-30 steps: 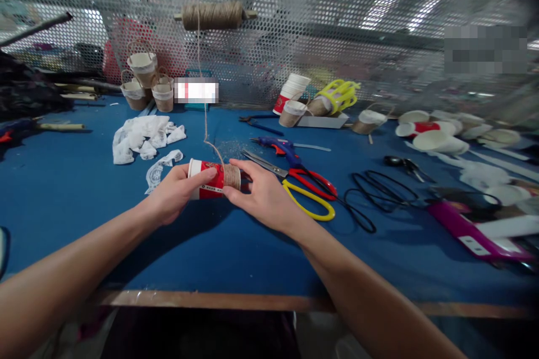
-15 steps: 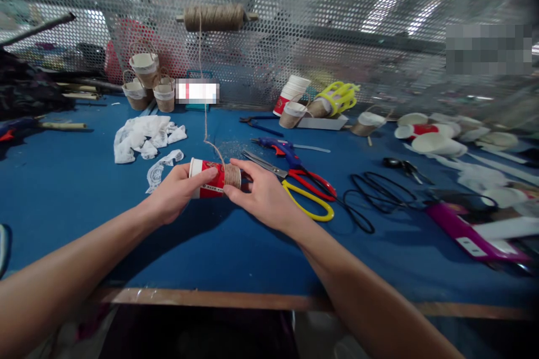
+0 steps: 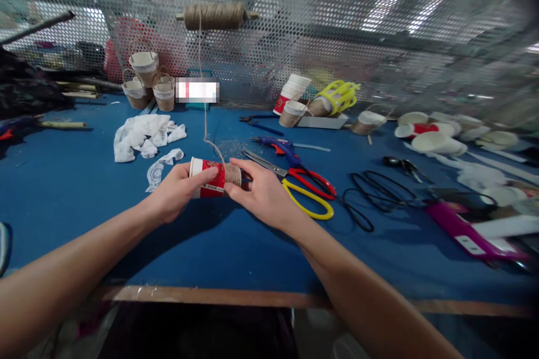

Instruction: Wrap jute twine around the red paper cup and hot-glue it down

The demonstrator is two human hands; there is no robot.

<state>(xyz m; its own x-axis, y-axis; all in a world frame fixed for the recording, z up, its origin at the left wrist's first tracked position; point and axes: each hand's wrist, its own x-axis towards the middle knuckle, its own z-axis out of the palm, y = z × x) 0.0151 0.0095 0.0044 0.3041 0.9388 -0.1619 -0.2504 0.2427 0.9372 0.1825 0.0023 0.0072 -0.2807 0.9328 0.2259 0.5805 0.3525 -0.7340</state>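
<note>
A red and white paper cup [image 3: 214, 178] lies sideways between my hands, above the blue table. My left hand [image 3: 177, 186] is closed round its rim end, thumb on the red side. With thumb and fingers, my right hand [image 3: 261, 190] grips the other end, where twine [image 3: 233, 175] is wound in close turns. From those turns a strand [image 3: 205, 118] runs up to the twine spool [image 3: 214, 15] on a stick at the mesh wall. Scissors [image 3: 311, 210] with a red and a yellow handle lie just right of my right hand.
Behind my hands lie white lace [image 3: 143, 137], a blue glue gun [image 3: 280, 148] and pliers [image 3: 261, 123]. Small twine-covered baskets [image 3: 145, 70] stand at the back left, stacked paper cups [image 3: 292, 92] at the back right. A black cord [image 3: 383, 193] and a purple power strip [image 3: 463, 233] are on the right.
My right fingers have shifted very slightly at the twine-wound end. The cup and my left hand look nearly the same.
</note>
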